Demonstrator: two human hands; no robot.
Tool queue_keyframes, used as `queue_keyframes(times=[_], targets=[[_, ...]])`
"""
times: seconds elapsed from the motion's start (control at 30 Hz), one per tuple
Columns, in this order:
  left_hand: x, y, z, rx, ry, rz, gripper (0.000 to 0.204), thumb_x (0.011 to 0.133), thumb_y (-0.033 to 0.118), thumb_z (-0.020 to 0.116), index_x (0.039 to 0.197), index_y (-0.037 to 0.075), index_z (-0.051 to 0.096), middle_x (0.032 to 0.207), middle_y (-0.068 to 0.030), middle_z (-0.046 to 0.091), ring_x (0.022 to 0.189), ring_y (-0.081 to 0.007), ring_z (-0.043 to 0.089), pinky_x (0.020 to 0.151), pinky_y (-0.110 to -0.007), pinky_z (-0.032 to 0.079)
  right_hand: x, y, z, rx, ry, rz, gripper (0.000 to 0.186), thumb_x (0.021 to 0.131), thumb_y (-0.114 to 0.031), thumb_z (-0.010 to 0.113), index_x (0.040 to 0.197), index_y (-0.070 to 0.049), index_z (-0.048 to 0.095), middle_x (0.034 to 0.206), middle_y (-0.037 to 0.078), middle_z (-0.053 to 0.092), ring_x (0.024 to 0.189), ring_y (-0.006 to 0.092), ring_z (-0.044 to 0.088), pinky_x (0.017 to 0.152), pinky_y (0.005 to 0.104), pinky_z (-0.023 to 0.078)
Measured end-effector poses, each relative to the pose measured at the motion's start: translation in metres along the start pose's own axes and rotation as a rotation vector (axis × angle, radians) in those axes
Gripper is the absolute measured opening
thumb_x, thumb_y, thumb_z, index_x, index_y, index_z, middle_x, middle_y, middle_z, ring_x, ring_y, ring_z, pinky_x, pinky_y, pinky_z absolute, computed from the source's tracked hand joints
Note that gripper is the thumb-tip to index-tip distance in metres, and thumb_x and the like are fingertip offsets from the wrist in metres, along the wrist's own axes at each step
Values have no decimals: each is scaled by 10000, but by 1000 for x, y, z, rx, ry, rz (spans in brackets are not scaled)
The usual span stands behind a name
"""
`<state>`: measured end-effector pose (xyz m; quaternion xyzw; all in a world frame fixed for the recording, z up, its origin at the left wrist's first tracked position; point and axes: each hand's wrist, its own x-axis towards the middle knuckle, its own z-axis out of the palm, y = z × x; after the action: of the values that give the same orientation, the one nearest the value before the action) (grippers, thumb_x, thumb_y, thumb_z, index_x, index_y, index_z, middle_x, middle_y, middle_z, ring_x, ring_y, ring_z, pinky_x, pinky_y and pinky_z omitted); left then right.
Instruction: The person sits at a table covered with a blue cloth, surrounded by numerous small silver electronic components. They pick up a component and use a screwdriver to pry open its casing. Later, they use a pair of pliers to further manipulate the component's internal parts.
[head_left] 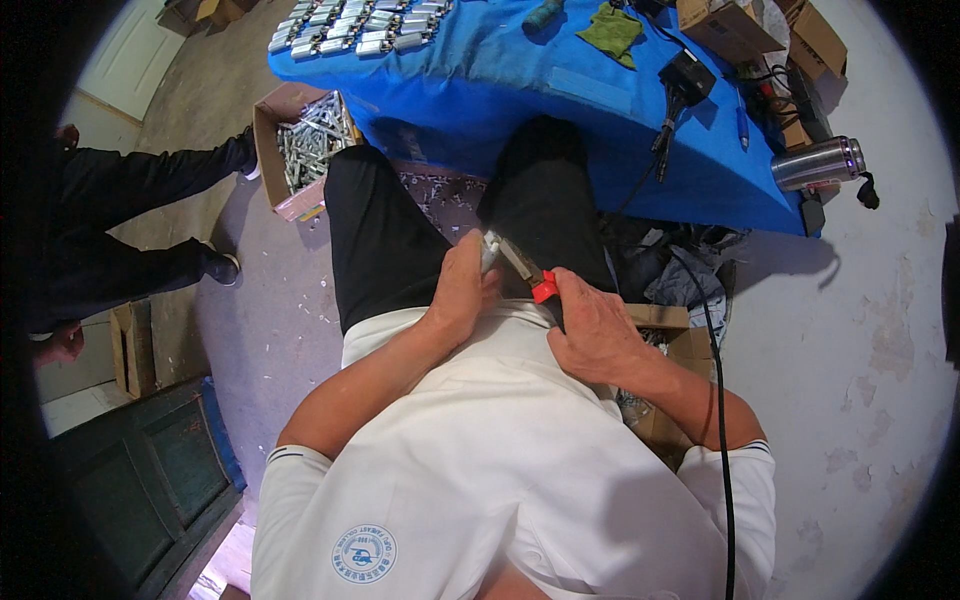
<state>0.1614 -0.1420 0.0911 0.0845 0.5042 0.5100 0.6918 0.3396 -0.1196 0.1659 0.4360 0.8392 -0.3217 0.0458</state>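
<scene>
In front of my lap, my left hand (462, 285) is closed round a small silver-and-white part (489, 250), its upper end showing past the fingers. My right hand (592, 325) grips a hand tool with a red-and-black handle (544, 287) and a long metal front end (518, 260). The metal tip points up and left and meets the top of the part, or lies right by it. Fingers cover much of both things, so the exact kind of tool cannot be made out.
Rows of silver parts (365, 28) lie on the blue-covered table (450, 100). A box (265, 135) of loose metal pieces stands on the floor at left, near another person's legs (150, 185). A steel flask (818, 165) lies at right; a black cable (722, 430) passes my right arm.
</scene>
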Motion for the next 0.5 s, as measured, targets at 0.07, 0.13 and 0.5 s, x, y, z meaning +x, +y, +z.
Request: queue_keyframes(times=[0.07,0.13,0.5], targets=[[-6,9,5,-109,-104,-106,517,934,488,330,532,167,287,467,42,232,403,-101,203,395,-253,174,-1,3,4,-3,68,-49,594,730,-92,549,1266,59,342,1055,294,539,1019,443,530,872,491,416],[-9,13,6,-187,-195,-187,530,934,497,324,516,177,263,460,40,223,401,-108,193,396,-257,174,-4,1,5,26,79,-46,620,725,-91,545,1292,45,336,1048,289,542,1003,433,537,869,484,418],[-6,10,-3,-277,-537,-265,574,947,515,305,479,190,235,424,45,221,374,-113,189,392,-266,180,-10,1,-17,344,-199,84,651,700,-98,495,1329,16,374,1021,243,580,927,366,581,858,382,451]])
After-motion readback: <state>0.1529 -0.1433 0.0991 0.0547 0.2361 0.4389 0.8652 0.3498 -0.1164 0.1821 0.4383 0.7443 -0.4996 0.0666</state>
